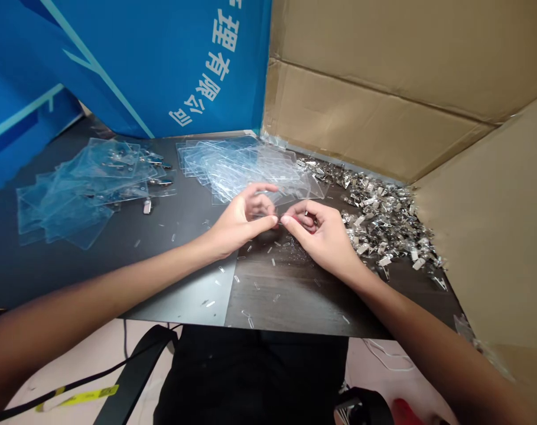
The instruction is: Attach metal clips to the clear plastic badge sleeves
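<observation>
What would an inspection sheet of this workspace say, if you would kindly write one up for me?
Surface: dark table, wood-grained at the right front, with a smoother grey patch beside it.
Job's things: a left pile of clear plastic badge holders, a second pile of clear plastic badge holders, and a heap of small metal clips.
Clutter: small loose clear pieces scattered in front of the hands.
Hands: left hand and right hand meet at the fingertips over something too small to tell.
Cables: white cord and thin black cable below the table.
Surroundings: blue printed banner behind; cardboard sheets at the back and right.
</observation>
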Motion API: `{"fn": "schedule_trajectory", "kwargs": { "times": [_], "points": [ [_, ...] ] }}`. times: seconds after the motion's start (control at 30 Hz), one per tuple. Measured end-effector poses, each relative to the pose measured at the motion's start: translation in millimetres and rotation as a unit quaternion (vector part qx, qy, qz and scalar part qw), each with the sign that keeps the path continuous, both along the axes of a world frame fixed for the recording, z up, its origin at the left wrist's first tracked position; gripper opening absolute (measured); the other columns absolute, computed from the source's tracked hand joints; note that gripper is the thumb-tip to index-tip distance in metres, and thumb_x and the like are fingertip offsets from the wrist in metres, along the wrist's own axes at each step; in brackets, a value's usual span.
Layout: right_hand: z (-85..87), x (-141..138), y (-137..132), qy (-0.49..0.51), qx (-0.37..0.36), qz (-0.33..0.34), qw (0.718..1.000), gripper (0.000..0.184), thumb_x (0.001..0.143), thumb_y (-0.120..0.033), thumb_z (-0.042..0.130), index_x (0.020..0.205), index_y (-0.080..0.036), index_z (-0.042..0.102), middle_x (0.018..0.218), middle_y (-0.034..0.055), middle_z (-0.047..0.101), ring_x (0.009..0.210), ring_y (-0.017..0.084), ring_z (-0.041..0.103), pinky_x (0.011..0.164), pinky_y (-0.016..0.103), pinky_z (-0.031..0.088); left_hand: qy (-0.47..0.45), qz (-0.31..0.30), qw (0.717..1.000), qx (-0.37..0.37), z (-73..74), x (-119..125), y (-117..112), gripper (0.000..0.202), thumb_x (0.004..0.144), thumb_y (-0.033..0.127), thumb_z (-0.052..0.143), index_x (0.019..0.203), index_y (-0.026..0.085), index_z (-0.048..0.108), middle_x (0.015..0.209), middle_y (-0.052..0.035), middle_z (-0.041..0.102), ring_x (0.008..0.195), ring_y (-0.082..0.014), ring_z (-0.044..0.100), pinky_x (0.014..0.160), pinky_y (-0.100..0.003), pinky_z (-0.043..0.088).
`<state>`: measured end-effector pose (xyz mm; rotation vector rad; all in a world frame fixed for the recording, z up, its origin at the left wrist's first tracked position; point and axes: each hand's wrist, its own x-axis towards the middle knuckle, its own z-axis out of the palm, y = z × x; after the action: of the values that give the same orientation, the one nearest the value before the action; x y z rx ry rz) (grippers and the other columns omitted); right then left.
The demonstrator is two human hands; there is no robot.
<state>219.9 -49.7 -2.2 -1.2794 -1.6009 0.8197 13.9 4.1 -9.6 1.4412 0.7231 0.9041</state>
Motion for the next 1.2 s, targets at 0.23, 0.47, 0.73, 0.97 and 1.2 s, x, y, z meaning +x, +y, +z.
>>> {"fn": "schedule_trajectory", "kwargs": {
  "times": [0.23,0.47,0.73,0.97,1.2],
  "points": [
    [11.7,3.5,-2.3,-0.05,0.006,0.046,0.998,0.009,0.086,-0.025,0.072,0.08,-0.022,0.067,0.066,-0.0058,0.05,0.061,0.013,0.039,0.061,0.031,0.033,0.115,0.046,0.943,0.309,6.3,-8.1,9.7,0.097,0.077,0.033,0.097,0.165,0.034,0.056,0.155,-0.0126,0.061,0.144,-0.0373,0.055,0.127,-0.057,0.048],
    [13.3,2.2,-7.6,-0.052,0.102,0.019,0.993,0.008,0.098,-0.029,0.073,0.092,-0.023,0.071,0.075,-0.0043,0.053,0.065,0.014,0.043,0.066,0.033,0.038,0.149,-0.029,0.966,0.209,3.8,-6.8,5.6,0.069,0.1,0.041,0.076,0.161,0.018,0.054,0.109,-0.007,0.064,0.104,-0.0265,0.069,0.107,-0.047,0.057],
    [5.2,-0.7,-2.4,-0.136,0.152,0.045,0.978,0.042,0.104,-0.025,0.06,0.07,-0.027,0.037,0.067,-0.0029,0.045,0.063,0.015,0.041,0.064,0.033,0.037,0.112,0.045,0.976,0.18,-5.6,-0.5,1.7,0.094,0.083,0.027,0.082,0.17,0.022,0.046,0.121,-0.0082,0.064,0.114,-0.0263,0.068,0.109,-0.047,0.06],
    [4.0,-2.9,-5.2,-0.159,0.157,0.011,0.975,0.039,0.095,-0.019,0.064,0.066,-0.026,0.039,0.061,-0.0043,0.045,0.058,0.013,0.041,0.061,0.032,0.035,0.121,0.051,0.966,0.223,2.5,3.2,-9.3,0.099,0.077,0.014,0.073,0.17,0.025,0.042,0.143,-0.0146,0.063,0.127,-0.031,0.068,0.113,-0.051,0.062],
    [9.6,-3.5,-7.3,-0.146,0.134,-0.007,0.98,0.036,0.096,-0.023,0.066,0.066,-0.025,0.047,0.061,-0.0039,0.049,0.058,0.014,0.042,0.062,0.032,0.036,0.087,0.028,0.991,0.097,6.1,-0.7,-4.4,0.081,0.079,0.014,0.075,0.154,0.029,0.049,0.131,-0.0092,0.067,0.115,-0.0258,0.075,0.098,-0.043,0.068]
  ]
}}
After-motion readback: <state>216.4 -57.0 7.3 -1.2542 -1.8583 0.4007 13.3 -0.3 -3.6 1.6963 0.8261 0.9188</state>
